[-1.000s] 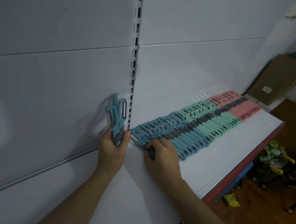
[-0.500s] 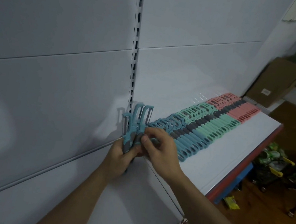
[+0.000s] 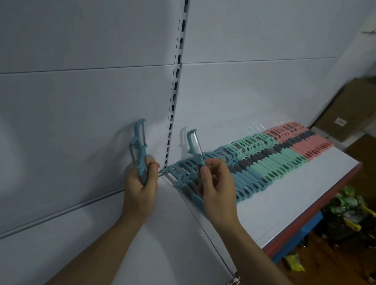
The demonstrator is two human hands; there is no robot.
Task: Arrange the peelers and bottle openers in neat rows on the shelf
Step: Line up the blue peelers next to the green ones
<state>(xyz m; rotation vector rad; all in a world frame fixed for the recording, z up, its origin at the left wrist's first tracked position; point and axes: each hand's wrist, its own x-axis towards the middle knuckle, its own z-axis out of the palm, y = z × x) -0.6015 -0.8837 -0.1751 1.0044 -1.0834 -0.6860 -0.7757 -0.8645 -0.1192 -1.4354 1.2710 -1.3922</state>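
From the head view, the left hand [image 3: 140, 190] has its grip clenched round a few spare peelers [image 3: 138, 151], held upright against the back panel [image 3: 67, 129], just left of the slotted upright [image 3: 176, 83]. The right hand [image 3: 217, 192] pinches one blue peeler [image 3: 192, 143] by its handle, head tilted up over the near end of the row [image 3: 260, 173].

To my eye it should go down flat, handle parallel with its blue neighbours and snug against the last one, without nudging the others askew.

The row runs blue, then green, then pink along the white shelf [image 3: 290, 218], which has a red lip [image 3: 308, 224]. Beyond its far end leans a cardboard box [image 3: 357, 106], and green and yellow packets [image 3: 349, 210] lie on the brown floor below.
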